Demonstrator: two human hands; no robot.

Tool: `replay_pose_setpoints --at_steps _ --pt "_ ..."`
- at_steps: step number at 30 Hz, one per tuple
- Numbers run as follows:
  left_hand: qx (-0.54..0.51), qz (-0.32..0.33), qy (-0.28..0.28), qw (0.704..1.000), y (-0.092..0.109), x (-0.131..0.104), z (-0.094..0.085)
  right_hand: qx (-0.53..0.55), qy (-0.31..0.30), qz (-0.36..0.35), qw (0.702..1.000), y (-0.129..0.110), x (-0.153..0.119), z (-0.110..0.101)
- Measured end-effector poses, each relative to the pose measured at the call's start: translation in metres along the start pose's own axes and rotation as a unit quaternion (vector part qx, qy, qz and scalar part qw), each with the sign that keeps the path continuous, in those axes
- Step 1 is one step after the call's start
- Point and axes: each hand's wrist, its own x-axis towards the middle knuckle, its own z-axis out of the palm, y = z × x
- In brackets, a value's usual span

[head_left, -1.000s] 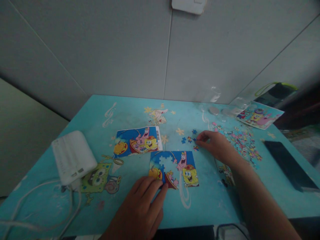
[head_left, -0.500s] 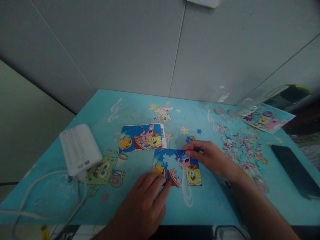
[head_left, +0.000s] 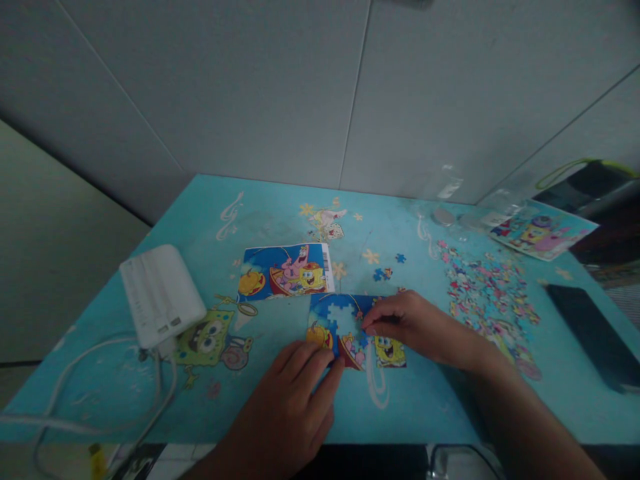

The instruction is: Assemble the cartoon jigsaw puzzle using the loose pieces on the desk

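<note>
A partly assembled jigsaw puzzle (head_left: 323, 310) lies on the turquoise table, with an open gap in its middle. My left hand (head_left: 300, 393) rests at its lower left edge, fingers spread and lying on the pieces. At the puzzle's right part, my right hand (head_left: 405, 323) has thumb and forefinger pinched beside the gap; whatever is between the fingertips is too small to make out. Just behind the puzzle lies a reference picture card (head_left: 285, 272) showing the same cartoon scene. A few loose blue pieces (head_left: 383, 274) sit beyond my right hand.
A white power bank (head_left: 163, 297) with cables is on the left. To the right lie a heap of loose puzzle pieces (head_left: 487, 293), a dark phone (head_left: 593, 333), a picture card (head_left: 545, 230) and clear plastic packaging (head_left: 447, 187). A wall stands behind the table.
My right hand has moved down and slightly left, from the puzzle's top edge to beside the gap. My left hand has stayed nearly in place. The view has shifted slightly.
</note>
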Motion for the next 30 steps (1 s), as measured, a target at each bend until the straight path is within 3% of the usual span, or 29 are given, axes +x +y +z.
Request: replay_pose_setpoints --at_steps 10,30 --pt "0.005 0.001 0.008 1.0 0.0013 0.0027 -0.0035 -0.029 -0.027 -0.03 0.999 -0.0098 -0.0015 0.0028" --pt "0.0 -0.003 -0.019 1.0 0.0009 -0.002 0.0004 -0.024 -0.002 -0.035 0.999 -0.0081 -0.0007 0.0026"
